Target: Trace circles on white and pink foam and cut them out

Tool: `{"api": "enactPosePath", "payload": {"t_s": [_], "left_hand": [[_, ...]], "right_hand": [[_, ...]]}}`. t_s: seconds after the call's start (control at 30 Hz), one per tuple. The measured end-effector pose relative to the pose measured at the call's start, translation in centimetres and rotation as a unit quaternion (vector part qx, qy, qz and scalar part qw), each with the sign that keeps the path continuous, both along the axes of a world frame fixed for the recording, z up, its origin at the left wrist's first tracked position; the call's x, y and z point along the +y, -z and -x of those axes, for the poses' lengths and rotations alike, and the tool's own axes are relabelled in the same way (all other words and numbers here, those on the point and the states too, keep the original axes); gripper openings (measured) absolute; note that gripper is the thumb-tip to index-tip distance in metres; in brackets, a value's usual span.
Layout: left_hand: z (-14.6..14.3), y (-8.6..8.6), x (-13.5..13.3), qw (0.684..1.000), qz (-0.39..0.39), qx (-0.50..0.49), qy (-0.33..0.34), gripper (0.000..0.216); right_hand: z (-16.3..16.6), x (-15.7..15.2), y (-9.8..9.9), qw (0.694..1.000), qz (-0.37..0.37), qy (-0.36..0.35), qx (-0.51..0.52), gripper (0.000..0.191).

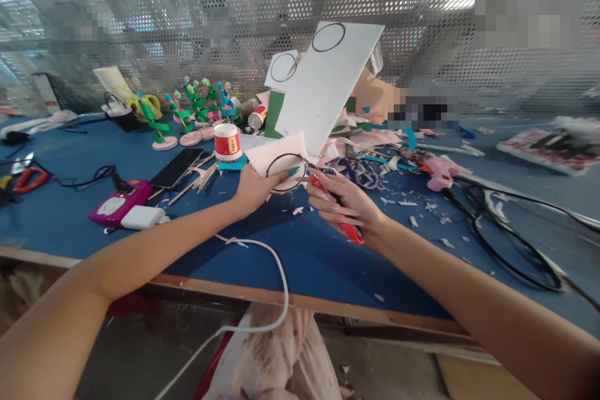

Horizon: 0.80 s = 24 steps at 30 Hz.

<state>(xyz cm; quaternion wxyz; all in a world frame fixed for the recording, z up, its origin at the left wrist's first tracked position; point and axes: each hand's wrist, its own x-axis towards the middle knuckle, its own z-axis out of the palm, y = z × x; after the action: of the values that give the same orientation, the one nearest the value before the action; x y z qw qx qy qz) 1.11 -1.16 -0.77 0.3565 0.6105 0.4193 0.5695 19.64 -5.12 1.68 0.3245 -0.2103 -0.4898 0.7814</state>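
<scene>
My left hand (255,192) is closed on a pale pink card (273,151), its thumb lying across the front. A black circle shows on the card, partly covered by that thumb. My right hand (344,203) is wrapped round red-handled snips (350,231). Their metal tip meets the card's right side, by the circle; whether the blades are apart is too small to tell. Just behind my left hand, a red and white paper cup (227,142) stands upside down on a blue item (233,164).
Behind the hands, a large white board (314,90) with a black circle leans up among scraps. Several green plant models (201,106) stand back left, near a phone (175,167) and purple power socket (119,203). On the right are a pink glue gun (441,174) and black cable (510,262).
</scene>
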Motion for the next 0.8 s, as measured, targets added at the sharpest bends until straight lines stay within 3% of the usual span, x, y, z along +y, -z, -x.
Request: {"api": "enactPosePath", "payload": {"t_s": [0.13,0.3,0.53,0.8], "left_hand": [[0.5,0.4,1.1,0.999,0.031,-0.037,-0.004,0.054],[0.9,0.3,1.7,0.999,-0.018,-0.036,0.023,0.06],[1.0,-0.1,1.2,0.996,-0.043,0.018,0.076,0.062],[0.2,0.2,0.1,0.993,-0.045,0.032,0.107,0.064]], "right_hand": [[0.1,0.0,0.3,1.0,0.011,0.019,0.004,0.041],[0.2,-0.4,0.2,0.999,0.014,0.037,0.014,0.037],[-0.4,-0.7,-0.4,1.0,0.015,-0.011,0.005,0.042],[0.0,-1.2,-0.6,1.0,-0.016,0.016,0.008,0.04]]}}
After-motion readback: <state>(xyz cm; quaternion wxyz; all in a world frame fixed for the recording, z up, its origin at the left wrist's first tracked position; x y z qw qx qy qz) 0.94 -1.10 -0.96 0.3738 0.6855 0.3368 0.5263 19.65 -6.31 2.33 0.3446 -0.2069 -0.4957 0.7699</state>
